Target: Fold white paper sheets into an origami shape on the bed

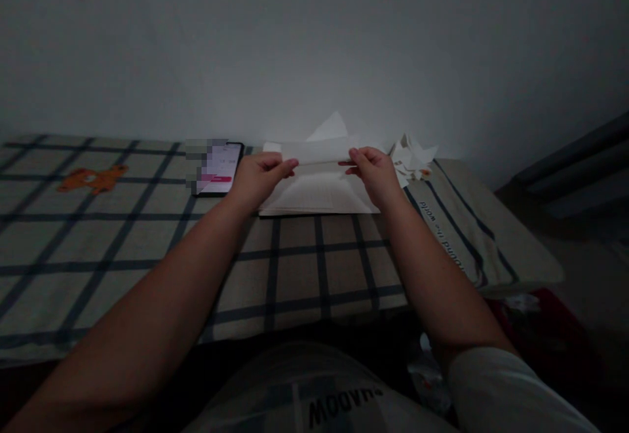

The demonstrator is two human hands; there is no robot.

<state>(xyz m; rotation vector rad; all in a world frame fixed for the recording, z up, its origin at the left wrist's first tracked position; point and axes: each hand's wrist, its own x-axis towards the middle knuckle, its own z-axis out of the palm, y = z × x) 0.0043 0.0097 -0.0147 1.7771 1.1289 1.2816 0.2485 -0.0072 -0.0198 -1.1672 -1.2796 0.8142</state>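
Holding a white sheet of paper point(322, 151) across the centre of the frame, two bare hands face each other at its ends. The left hand point(263, 174) pinches the sheet's left end between thumb and fingers; the right hand point(373, 169) pinches the right end in the same manner, its fingertips curled beneath the edge. The sheet lies stretched between them as a broad horizontal band. A pale triangular point point(337, 125) rises just behind it; whether it belongs to the same sheet cannot be told.

Directly below the band, a stack of pages point(319, 196) lies on the checked cloth point(295, 269), its dark lower edge showing under the pages. Left of centre, a phone point(219, 171) with a lit screen lies near the left hand, part of its display pixelated. Right of centre, just beside the right hand, sits a cluster of folded white paper point(413, 158) with pointed tips. An orange flat figure point(95, 177) lies well apart at the left of the frame. Printed lettering point(442, 233) runs down the cloth right of the right forearm. A plain grey wall point(295, 46) fills the upper frame; a dark red object point(565, 331) appears dimly at the lower right.
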